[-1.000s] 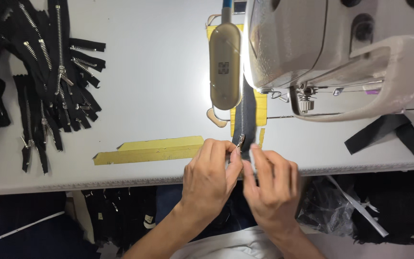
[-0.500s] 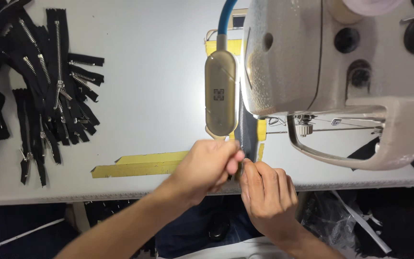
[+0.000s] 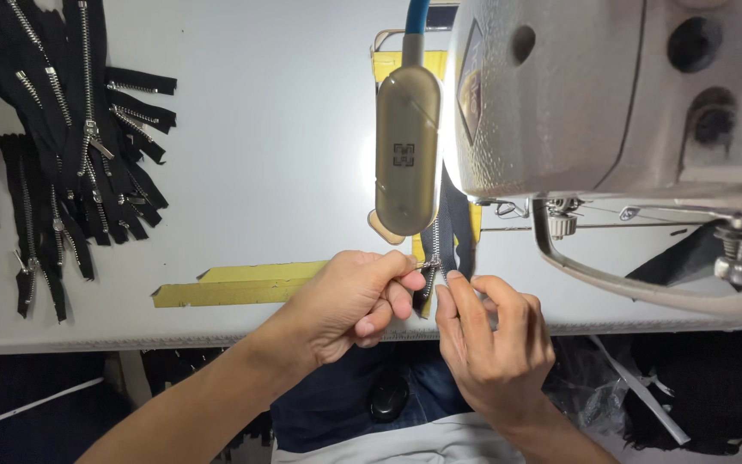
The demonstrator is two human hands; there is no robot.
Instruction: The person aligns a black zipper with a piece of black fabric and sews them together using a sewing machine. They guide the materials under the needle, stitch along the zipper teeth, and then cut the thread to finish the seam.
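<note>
Head view, looking down at the near edge of a white table. The left hand is closed, thumb and forefinger pinching the small metal zipper pull. The right hand is also closed, its fingertips gripping the black zipper tape just beside the pull. The tape runs from the hands away across the table and passes under the grey sewing machine, which fills the upper right. A beige lamp on a blue stalk hangs just left of the machine head, directly above the tape, lighting the table beneath it. A strip of yellow tape lies flat on the table, left of the hands. A pile of black zippers with silver teeth lies at the far left, well apart from the hands. Dark fabric shows below the table edge.
</note>
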